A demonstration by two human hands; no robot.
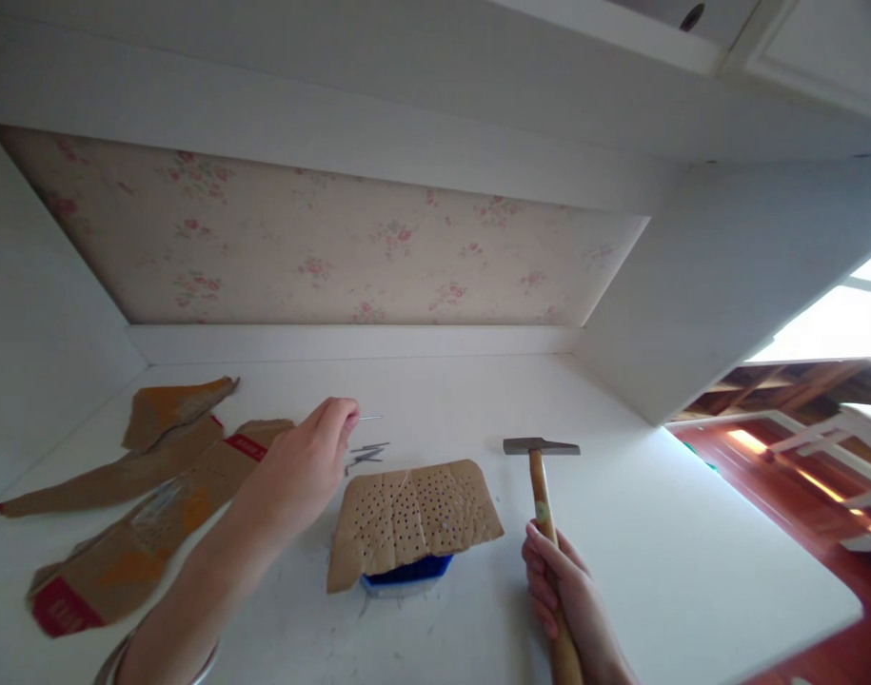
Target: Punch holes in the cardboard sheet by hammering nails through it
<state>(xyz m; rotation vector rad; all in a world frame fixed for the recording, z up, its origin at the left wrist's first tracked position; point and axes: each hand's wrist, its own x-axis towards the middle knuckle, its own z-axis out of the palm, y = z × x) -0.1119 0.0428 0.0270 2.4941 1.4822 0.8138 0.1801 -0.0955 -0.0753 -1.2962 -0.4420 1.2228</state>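
My left hand (326, 440) is closed in a pinch on a thin metal nail (370, 417), whose shaft sticks out to the right of the fingers. Just below it, several loose nails (367, 454) lie on the white tabletop. In my right hand (560, 580) is a hammer (542, 446), its wooden handle gripped partway down and its dark metal head pointing away from me. Between the hands, a piece of cardboard (415, 514) full of small holes rests over a blue container (410, 574), which shows only along the near edge.
Torn cardboard pieces (182, 504) with red and orange patches lie at the left of the white tabletop (663, 552). Flowered wallpaper (378, 257) covers the back wall under a white overhead cabinet (406, 105). A white side panel (721, 276) rises at right.
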